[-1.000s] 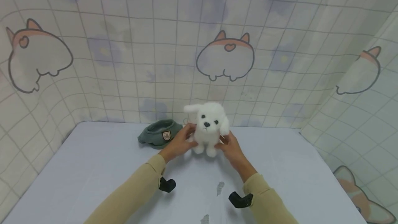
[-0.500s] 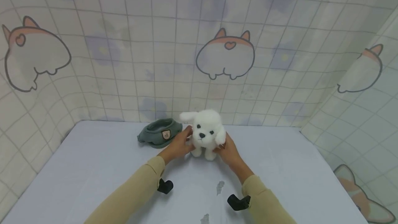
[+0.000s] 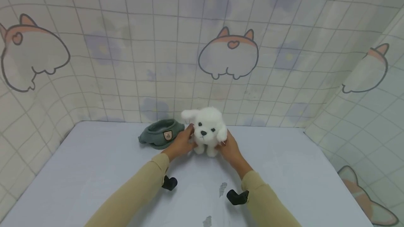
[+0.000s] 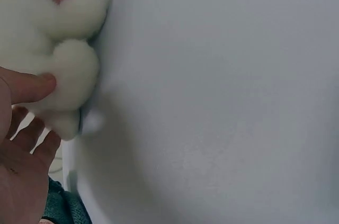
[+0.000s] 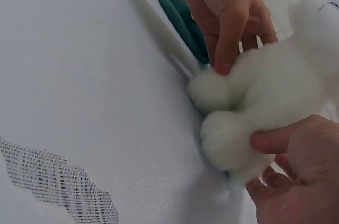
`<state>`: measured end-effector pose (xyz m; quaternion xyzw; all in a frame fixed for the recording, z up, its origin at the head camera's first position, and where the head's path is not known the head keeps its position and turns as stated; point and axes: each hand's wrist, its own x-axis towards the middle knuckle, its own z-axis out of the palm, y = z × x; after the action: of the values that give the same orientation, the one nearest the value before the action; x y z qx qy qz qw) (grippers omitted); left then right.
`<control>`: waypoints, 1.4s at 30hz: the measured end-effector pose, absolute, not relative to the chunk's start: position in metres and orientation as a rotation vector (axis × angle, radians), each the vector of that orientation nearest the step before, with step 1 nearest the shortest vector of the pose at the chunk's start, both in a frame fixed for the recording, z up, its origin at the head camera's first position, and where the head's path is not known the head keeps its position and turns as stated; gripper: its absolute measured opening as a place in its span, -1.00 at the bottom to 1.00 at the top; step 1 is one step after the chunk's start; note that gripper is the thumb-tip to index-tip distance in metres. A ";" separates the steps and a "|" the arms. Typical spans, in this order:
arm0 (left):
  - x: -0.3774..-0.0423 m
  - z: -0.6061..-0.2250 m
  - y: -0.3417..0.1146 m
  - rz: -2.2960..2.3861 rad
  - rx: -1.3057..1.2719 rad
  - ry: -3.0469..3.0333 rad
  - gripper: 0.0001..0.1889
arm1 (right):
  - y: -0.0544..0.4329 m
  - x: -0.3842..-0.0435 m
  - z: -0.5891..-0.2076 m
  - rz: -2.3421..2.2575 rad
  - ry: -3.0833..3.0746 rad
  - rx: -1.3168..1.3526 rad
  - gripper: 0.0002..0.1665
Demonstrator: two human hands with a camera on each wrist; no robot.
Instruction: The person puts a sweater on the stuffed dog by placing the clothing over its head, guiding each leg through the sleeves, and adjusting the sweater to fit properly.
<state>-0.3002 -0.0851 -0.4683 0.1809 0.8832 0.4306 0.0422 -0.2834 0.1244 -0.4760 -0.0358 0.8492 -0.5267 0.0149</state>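
A fluffy white plush dog (image 3: 207, 125) stands upright on the white table, facing me, one ear sticking out sideways and the other hanging. My left hand (image 3: 183, 142) grips its body from the left, thumb at a front leg in the left wrist view. From the other side my right hand (image 3: 231, 150) holds it, the thumb pressed into the fur by the other leg (image 5: 228, 139) and the fingers behind. Just left of the dog lies a grey-green fabric cap (image 3: 161, 134) with a small badge (image 3: 168, 135), close to my left fingers.
The white tabletop (image 3: 104, 164) meets a hanging grid-patterned curtain (image 3: 170, 45) with cartoon corgi prints along its back edge. Grey worn patches (image 3: 223, 189) mark the cloth near the front. Black wrist mounts (image 3: 237, 197) stick out below both sleeves.
Both hands have shifted slightly left together with the plush dog, which dipped nearer and then moved back a little. Its head is turned a bit more to the left. The cap stays put.
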 end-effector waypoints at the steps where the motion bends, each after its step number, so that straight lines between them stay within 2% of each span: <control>1: -0.302 -0.468 -0.085 1.307 0.547 2.709 -0.32 | 0.124 -0.285 -0.476 -1.635 2.650 -0.117 -0.01; 7: -0.308 -0.469 -0.083 1.284 0.521 2.715 -0.26 | 0.123 -0.290 -0.474 -1.647 2.647 -0.096 -0.02; 18: -0.315 -0.468 -0.081 1.248 0.524 2.746 -0.29 | 0.123 -0.294 -0.471 -1.657 2.618 -0.069 -0.07; 27: -0.311 -0.463 -0.083 1.247 0.488 2.725 -0.43 | 0.125 -0.291 -0.470 -1.637 2.625 -0.089 -0.03; 42: -0.290 -0.453 -0.092 1.251 0.509 2.738 -0.43 | 0.131 -0.269 -0.466 -1.705 2.604 -0.094 -0.17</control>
<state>-0.2899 -0.0917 -0.4531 0.1667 0.8960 0.4092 0.0442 -0.2694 0.1310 -0.4660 -0.0303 0.8362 -0.5474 0.0140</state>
